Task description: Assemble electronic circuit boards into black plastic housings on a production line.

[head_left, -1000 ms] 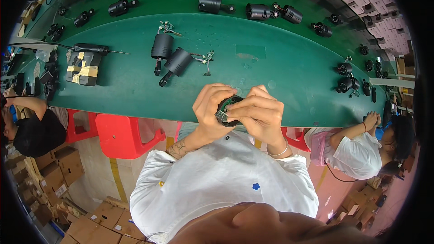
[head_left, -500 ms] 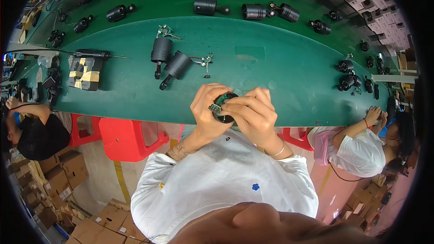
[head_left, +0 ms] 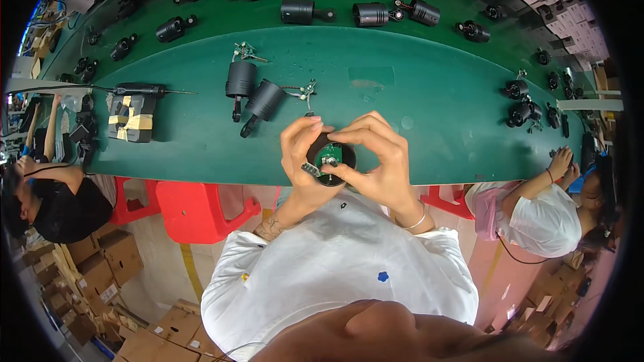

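A black cylindrical housing (head_left: pixel 349 155) is held between my hands just above the near edge of the bench, its open end facing up. Inside it sits a green circuit board (head_left: pixel 327 151). My left hand (head_left: pixel 299 164) is closed round the housing's left side. Fingers of my right hand (head_left: pixel 384 161) curl over the far rim, while its thumb reaches into the opening at the board. By the left rim a small circuit board (head_left: pixel 310 169) sticks out next to my left hand. Farther off lie two black housings (head_left: pixel 240 79) with wired small boards (head_left: pixel 307 88).
At the left an electric screwdriver (head_left: pixel 139 88) rests on a black block with yellow tape (head_left: pixel 139 119). More black housings (head_left: pixel 297 11) line the darker green strip (head_left: pixel 221 13) at the back. A red stool (head_left: pixel 191 211) stands left of me. Co-workers sit at both sides.
My right fingers have gone from pinching the small board to the far rim, with the thumb inside. That small board has shifted to the left rim, exposing the inner green board.
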The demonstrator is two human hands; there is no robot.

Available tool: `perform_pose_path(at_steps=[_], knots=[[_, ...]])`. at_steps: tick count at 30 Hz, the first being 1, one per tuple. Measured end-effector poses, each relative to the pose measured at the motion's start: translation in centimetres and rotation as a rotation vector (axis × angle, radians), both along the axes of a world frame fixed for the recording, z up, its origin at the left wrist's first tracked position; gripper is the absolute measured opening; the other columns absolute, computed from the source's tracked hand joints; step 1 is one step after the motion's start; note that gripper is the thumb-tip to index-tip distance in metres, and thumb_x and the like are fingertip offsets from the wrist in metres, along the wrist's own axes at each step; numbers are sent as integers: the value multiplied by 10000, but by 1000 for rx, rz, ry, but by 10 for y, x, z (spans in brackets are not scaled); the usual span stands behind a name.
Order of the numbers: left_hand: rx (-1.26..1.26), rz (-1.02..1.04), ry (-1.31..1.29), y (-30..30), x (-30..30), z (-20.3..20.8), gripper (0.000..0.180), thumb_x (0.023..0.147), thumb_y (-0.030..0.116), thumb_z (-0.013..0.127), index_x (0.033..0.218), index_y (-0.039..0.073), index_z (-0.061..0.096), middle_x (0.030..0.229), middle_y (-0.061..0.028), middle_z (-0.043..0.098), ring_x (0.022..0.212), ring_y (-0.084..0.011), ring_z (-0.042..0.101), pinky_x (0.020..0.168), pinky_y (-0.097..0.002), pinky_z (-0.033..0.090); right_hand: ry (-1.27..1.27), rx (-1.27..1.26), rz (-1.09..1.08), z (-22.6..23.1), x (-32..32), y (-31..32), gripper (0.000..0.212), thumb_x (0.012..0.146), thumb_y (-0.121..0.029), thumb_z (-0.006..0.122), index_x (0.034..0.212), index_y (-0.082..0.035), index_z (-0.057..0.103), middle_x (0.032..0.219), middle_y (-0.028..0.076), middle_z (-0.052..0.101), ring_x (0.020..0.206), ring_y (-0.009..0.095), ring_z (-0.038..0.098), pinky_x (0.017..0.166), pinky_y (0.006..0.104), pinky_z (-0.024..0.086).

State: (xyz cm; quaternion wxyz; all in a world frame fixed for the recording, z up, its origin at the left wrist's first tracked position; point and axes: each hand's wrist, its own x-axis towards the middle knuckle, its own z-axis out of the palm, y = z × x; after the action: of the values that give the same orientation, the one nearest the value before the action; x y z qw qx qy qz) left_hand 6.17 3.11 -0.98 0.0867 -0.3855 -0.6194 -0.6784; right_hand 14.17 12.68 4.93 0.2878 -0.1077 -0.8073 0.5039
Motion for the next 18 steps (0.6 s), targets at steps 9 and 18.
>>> perform_pose_path(at_steps=[9,18], knots=[[-150,-10,105,-3,-9,4,709,615,50,776,1272,40,512,1056,-129,625,859,-242,609,730,-349,514,12,-4,9,-9,-7,0,360,593,-56,824,941,-48,731,893,51,680,820,185,560,740,297,465],[-360,-75,-54,-9,-10,11,729,570,39,778,1256,11,534,991,-109,660,838,-262,605,771,-364,502,146,-28,20,16,-11,-6,279,617,-25,822,875,-27,715,927,74,695,845,197,600,748,308,499]])
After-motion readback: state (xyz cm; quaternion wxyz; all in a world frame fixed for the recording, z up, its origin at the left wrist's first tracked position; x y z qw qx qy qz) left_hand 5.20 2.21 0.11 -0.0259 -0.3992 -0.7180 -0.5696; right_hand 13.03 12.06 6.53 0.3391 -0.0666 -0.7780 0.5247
